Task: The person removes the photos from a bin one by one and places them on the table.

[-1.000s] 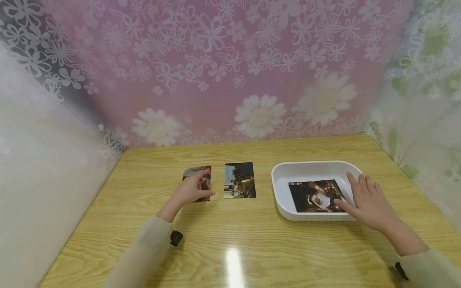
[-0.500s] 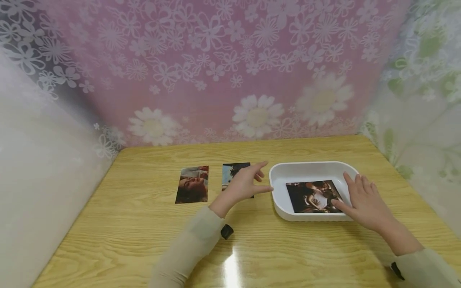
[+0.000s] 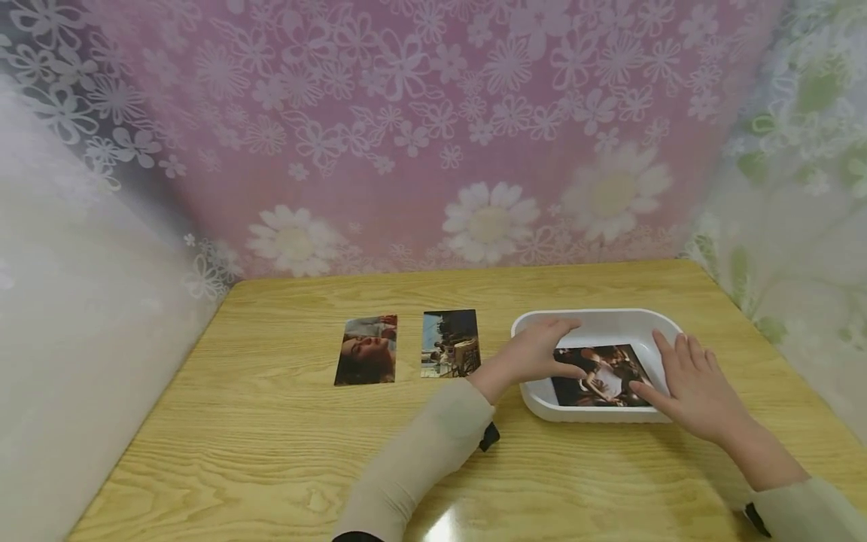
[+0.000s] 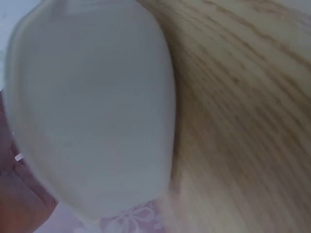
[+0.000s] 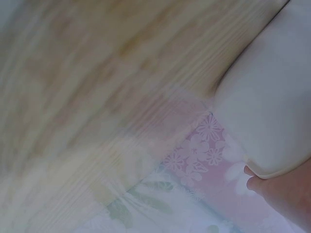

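Observation:
A white plastic tray point(image 3: 609, 316) stands on the right of the table in the head view, with a dark glossy photo print point(image 3: 606, 376) lying flat inside. My left hand point(image 3: 535, 354) hovers over the tray's left end, thumb and fingers spread and nothing between them; its fingertips come close to the print's left edge. Over the tray's right rim lies my right hand point(image 3: 701, 395), fingers extended, thumb reaching inward beside the print. The right wrist view shows fingertips point(image 5: 251, 183) at the tray's rim. Both wrist views mostly show the tray's outer wall point(image 4: 107, 111).
Two more photo prints lie flat left of the tray: a dark reddish portrait point(image 3: 368, 350) and a blue-and-brown scene point(image 3: 450, 344) beside it. The wood-grain table point(image 3: 257, 444) meets a pink floral backdrop point(image 3: 393, 188). Pale side panels rise left and right.
My left hand has moved right, from the portrait print, past the middle print and over the tray's left rim, carrying nothing. The right hand stays at the tray; the prints lie as before.

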